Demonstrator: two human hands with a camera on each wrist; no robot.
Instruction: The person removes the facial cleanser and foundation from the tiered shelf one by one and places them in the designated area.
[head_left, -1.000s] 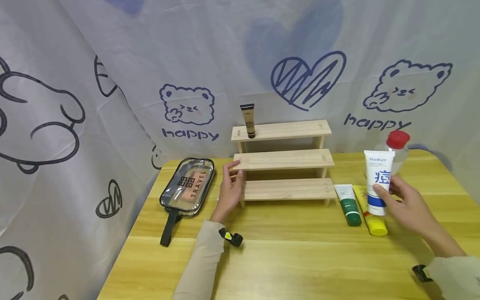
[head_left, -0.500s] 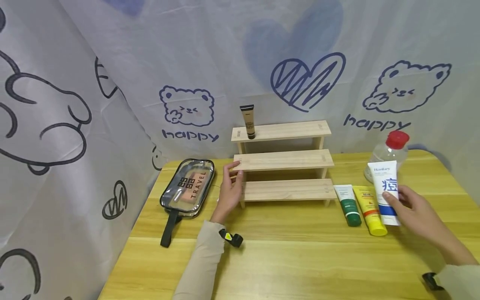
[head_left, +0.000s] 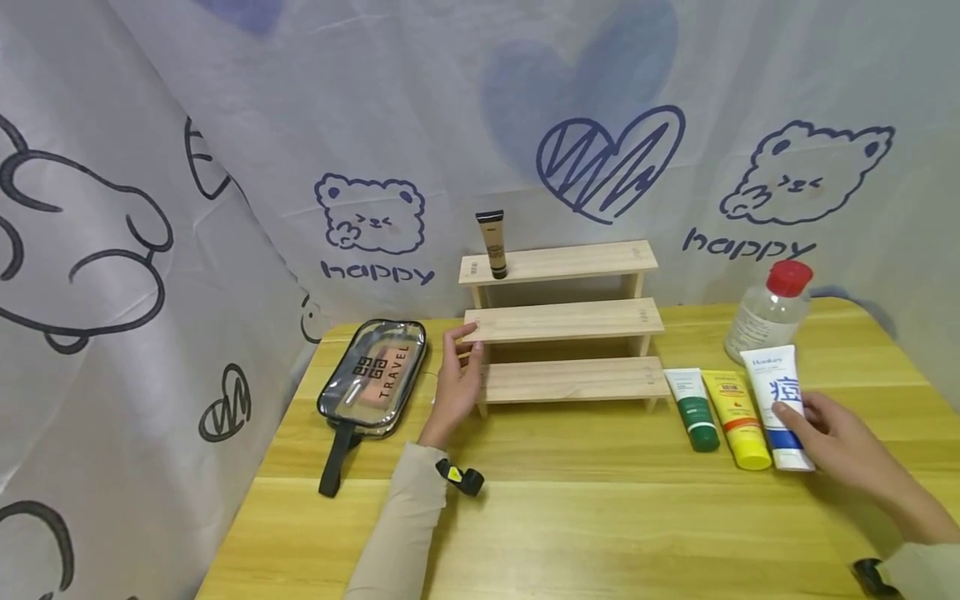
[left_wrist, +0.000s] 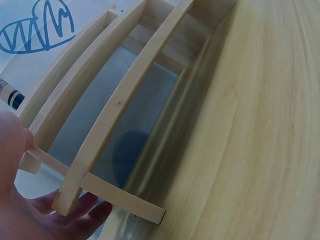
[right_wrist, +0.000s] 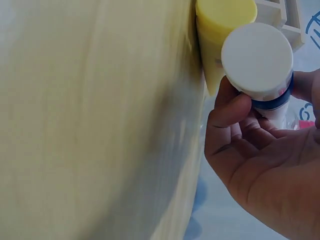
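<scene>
My right hand (head_left: 846,437) holds a white squeeze tube (head_left: 780,392) with a blue band, thumb on its front, fingers at its side and back. The tube is cap-down and close over the table, right beside a yellow tube (head_left: 735,412). In the right wrist view, its round white cap (right_wrist: 257,57) faces the camera between thumb and fingers. My left hand (head_left: 459,379) grips the left end of a three-tier wooden shelf (head_left: 570,321). The left wrist view shows its fingers (left_wrist: 82,212) curled around the shelf's end. A small beige tube (head_left: 493,243) with black ends stands on the top tier.
A white-and-green tube (head_left: 696,412) lies left of the yellow one. Behind the white tube stands a clear bottle (head_left: 765,321) with a red cap. A clear travel pouch (head_left: 375,375) with a black strap lies left of the shelf. A printed curtain (head_left: 600,100) hangs behind the table (head_left: 585,517).
My right hand has brought the white tube down and a little to the right, from over the yellow tube to its right side. The left hand stays on the shelf.
</scene>
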